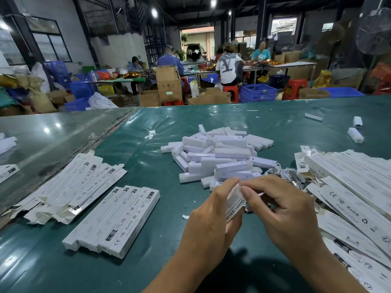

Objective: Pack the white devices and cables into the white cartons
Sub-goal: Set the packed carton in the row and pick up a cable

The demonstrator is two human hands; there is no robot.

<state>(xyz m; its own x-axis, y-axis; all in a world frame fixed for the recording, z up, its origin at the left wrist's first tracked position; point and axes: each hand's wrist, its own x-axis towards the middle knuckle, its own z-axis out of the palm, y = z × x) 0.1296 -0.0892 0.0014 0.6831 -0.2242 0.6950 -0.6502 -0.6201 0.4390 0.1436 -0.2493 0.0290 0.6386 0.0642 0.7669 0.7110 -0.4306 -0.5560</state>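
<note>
On the green surface (pixel 148 166), at six o'clock of the device pile (pixel 220 157), a carton (pixel 233 203) is gripped by both the left hand (pixel 211 214) and the right hand (pixel 281 210); its flap should be tucked squarely.

- Left hand (pixel 213 210): fingers curled, thumb raised, something gripped from the left.
- Right hand (pixel 281 210): held close against the left, fingertips (pixel 246 190) pinched together.

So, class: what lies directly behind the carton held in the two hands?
Behind the carton lies the heap of white devices, with tangled cables to its right. The hands hide the heap's nearest edge.
</note>
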